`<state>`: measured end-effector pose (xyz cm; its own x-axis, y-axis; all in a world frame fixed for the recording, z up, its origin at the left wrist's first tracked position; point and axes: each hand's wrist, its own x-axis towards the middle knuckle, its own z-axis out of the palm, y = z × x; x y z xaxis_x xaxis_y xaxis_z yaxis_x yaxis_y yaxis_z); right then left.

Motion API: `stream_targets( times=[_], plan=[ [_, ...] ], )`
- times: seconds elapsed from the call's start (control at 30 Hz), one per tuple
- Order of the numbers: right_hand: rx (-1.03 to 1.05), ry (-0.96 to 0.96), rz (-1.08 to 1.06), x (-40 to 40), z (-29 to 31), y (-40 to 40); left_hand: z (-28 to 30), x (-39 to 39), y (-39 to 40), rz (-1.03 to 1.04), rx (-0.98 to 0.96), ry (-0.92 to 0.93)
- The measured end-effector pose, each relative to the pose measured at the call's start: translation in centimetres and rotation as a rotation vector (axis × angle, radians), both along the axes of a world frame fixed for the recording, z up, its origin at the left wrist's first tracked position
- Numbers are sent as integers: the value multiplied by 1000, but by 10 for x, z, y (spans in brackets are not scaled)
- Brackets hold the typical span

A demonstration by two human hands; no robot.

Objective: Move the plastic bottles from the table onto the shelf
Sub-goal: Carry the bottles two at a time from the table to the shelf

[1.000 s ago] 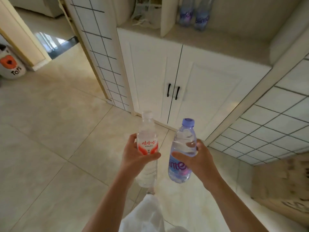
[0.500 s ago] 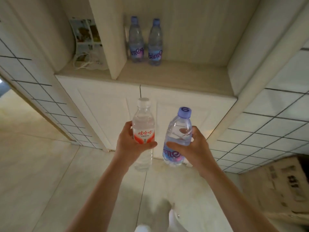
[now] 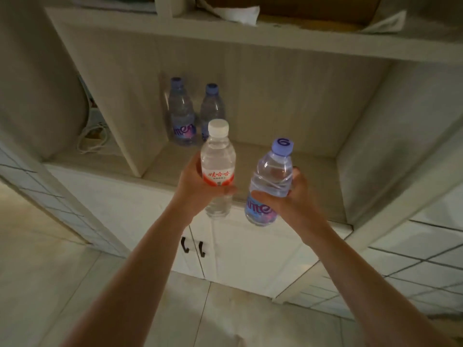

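Note:
My left hand grips a clear bottle with a white cap and red label, held upright. My right hand grips a clear bottle with a purple cap and purple label, tilted slightly left. Both bottles hover at the front edge of the shelf, a pale wooden niche above white cabinet doors. Two purple-capped bottles stand upright at the back left of the niche, the second partly hidden behind the white cap.
A vertical divider bounds the niche on the left; beyond it lies a white cable. An upper shelf carries a cardboard box and paper. Cabinet doors with black handles are below. Tiled walls flank both sides.
Both hands have risen and moved toward the shelf with their bottles. The view has tilted up and come closer, so the niche now fills the frame.

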<state>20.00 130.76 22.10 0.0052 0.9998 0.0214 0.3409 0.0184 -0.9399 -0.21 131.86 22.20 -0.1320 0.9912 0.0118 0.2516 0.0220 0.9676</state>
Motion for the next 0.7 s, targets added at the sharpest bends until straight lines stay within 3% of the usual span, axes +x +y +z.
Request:
stream_targets(
  times=[0.3,0.7],
  plan=[
    [17,28,-87,-1,-16,78,-9,-8,74,-39,32,16],
    [85,-10,-228,-29,-31,79,-27,-17,104,-132,87,-27]
  ],
)
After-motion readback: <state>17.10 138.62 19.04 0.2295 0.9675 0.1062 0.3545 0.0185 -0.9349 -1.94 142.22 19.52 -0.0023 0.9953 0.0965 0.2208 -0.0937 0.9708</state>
